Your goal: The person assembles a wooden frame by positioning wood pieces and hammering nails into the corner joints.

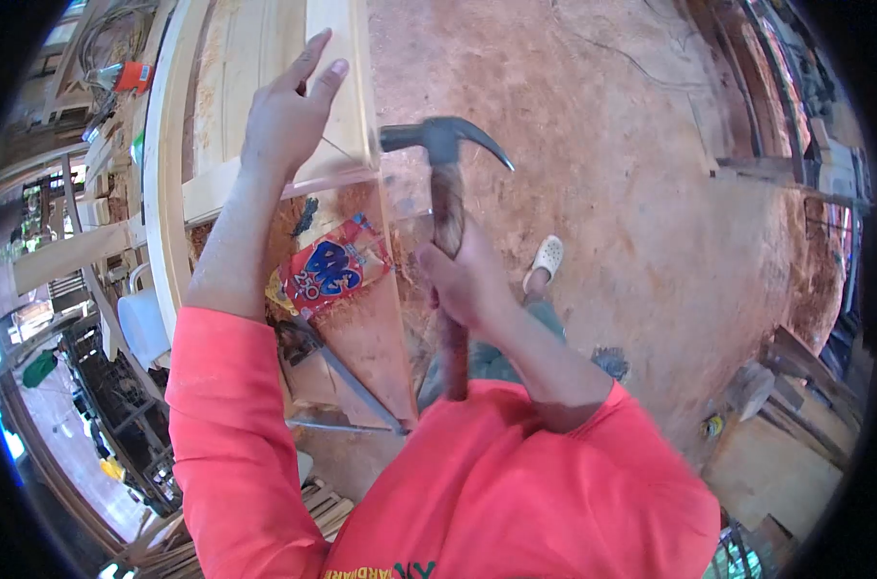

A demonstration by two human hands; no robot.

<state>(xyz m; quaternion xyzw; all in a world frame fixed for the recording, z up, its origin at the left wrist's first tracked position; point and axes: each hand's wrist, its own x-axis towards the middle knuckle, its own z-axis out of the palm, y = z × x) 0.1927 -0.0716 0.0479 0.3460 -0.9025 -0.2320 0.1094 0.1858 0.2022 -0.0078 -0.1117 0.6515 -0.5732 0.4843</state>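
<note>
Over reddish floor [670, 251], right hand [469, 280] grips brown-handled dark-metal claw hammer [447, 198], lengthwise forward, claw rightward. Left hand [289, 114]: fingers parted.

Brown wooden desk [379, 340] carries pale wooden panel [236, 82], red packet [330, 268] marked 250, small dark scrap [305, 216], long grey metal bar [357, 384].

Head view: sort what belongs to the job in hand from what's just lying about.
Apparently in the job:
- hammer, gripped in the right hand
- wooden panel, beneath the left hand

Probably just lying about:
- red packet marked 250, below the panel in view
- bottle with an orange-red label, off to the left
</note>
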